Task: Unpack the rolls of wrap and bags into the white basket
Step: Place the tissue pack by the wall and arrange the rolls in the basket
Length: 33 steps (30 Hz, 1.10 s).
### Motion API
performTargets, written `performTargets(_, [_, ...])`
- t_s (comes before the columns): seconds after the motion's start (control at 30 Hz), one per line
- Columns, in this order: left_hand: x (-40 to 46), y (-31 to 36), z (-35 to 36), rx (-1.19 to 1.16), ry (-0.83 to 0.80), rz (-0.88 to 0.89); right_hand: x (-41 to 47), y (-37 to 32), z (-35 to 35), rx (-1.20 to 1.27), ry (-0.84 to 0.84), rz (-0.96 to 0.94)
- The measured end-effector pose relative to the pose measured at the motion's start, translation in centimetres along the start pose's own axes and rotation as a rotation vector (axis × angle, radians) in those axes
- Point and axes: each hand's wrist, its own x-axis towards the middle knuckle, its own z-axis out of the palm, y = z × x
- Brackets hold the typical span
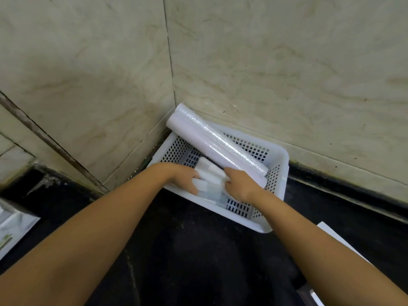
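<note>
A white perforated basket [278, 164] sits in the corner of a black counter. Two long rolls of clear wrap [212, 140] lie slanted in it, their far ends sticking out over the back rim. Several short white rolls of bags [208, 171] lie in the basket's near part. My left hand [184, 176] is inside the basket with its fingers on the short rolls from the left. My right hand [239, 184] grips the same rolls from the right. Both palms hide part of the rolls.
Marble-tiled walls [265, 74] meet just behind the basket. A white printed package [13, 228] lies at the left edge of the black counter [187, 250]. A white flat object [337, 239] and a metal piece [309, 293] lie at the right near edge.
</note>
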Motion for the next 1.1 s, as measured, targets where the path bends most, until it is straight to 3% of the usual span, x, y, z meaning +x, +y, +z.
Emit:
performTargets(0.17, [-1.2,-0.6,-0.6,-0.119,-0.084,0.004,0.8,-1.3,0.6,0.073,0.023,-0.028])
performTargets(0.33, [0.1,1.2,-1.0,0.119,-0.11,-0.067,1.4,-1.6,-0.3,0.094,-0.061,-0.035])
performTargets(0.57, [-0.4,1.2,-1.2,-0.005,0.095,0.107,1.9,-1.5,-0.6,0.134,-0.152,-0.056])
performTargets(0.67, [-1.4,0.2,-1.9,-0.034,0.146,0.12,2.6,-1.7,-0.3,0.228,-0.312,0.032])
performTargets(0.8, [-1.6,0.4,-2.3,0.135,0.125,0.066,2.4,-1.7,0.4,0.339,-0.498,0.191])
performTargets(0.9, [-0.6,1.1,-1.2,0.242,0.114,0.038,1.9,-1.4,0.5,0.571,-0.499,0.259])
performTargets(1.1, [0.8,0.8,0.6,0.208,0.178,0.065,1.3,-1.3,0.1,0.118,-0.362,-0.018])
